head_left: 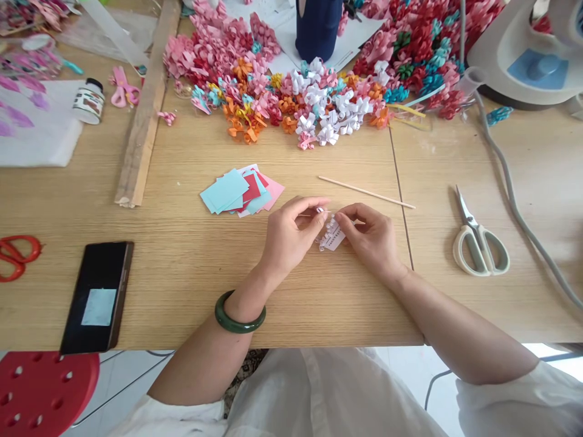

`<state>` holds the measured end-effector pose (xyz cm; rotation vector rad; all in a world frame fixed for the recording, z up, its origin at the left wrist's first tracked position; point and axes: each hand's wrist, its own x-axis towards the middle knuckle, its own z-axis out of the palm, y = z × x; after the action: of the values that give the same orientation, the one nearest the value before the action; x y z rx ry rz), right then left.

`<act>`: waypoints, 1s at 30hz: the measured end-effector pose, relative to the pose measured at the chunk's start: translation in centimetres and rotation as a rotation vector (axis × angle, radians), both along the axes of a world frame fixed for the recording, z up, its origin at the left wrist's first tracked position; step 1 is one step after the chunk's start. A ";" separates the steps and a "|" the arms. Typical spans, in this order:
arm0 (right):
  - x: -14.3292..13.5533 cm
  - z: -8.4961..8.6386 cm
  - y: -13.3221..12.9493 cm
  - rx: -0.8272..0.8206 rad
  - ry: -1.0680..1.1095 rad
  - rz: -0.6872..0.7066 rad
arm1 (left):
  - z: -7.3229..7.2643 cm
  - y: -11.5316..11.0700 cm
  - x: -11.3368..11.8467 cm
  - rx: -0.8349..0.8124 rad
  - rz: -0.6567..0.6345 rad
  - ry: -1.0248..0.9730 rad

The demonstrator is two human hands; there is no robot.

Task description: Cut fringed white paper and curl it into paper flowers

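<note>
My left hand (291, 233) pinches a thin stick with a small curl of white paper at its tip; the fingers partly hide both. My right hand (373, 237) is closed on a small white paper piece (336, 237) whose left edge is cut into curled, fringe-like strips. The two hands are close together, with the paper piece between them. A loose pile of light blue, red, pink and white paper cards (228, 189) lies to the left of the hands. Beyond my right hand rests a thin wooden stick (367, 192).
Colourful curled paper flowers (314, 103) are heaped at the back around a dark blue cup (317, 30). Beige-handled scissors (478, 243) and a grey cable (510, 182) lie right. A wooden bar (148, 115), a phone (95, 297) and red-handled scissors (18, 255) are left.
</note>
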<state>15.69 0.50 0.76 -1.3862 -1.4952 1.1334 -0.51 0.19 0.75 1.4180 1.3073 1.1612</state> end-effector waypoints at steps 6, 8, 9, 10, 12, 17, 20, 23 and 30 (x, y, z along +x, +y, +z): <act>-0.1 0.3 0.0 -0.022 0.024 -0.043 | 0.0 0.0 -0.1 0.125 0.032 0.110; 0.0 0.3 0.1 -0.019 0.022 -0.046 | 0.1 0.0 -0.1 0.155 0.044 0.104; 0.0 0.3 0.1 -0.018 0.018 -0.042 | 0.2 0.0 -0.1 0.160 0.049 0.090; 0.0 0.3 0.1 -0.017 0.012 -0.037 | 0.2 0.0 -0.1 0.154 0.053 0.071; 0.0 0.2 0.1 -0.012 0.007 -0.035 | 0.2 -0.1 -0.1 0.112 0.049 0.023; 0.0 0.2 0.0 -0.031 0.053 -0.025 | 0.0 0.1 0.0 -0.109 -0.093 -0.129; -0.1 0.4 -0.1 -0.060 0.093 0.015 | -0.2 0.1 0.0 -0.146 -0.122 -0.146; -0.1 0.5 -0.1 -0.074 0.120 0.051 | -0.3 0.1 0.1 -0.119 -0.073 -0.111; -0.1 0.2 -0.2 -0.074 0.085 0.070 | 0.1 0.0 0.3 -0.077 0.059 -0.105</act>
<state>15.56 0.33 1.01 -1.3269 -1.4645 1.2871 -0.23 0.22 0.85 1.2538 1.3141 1.1953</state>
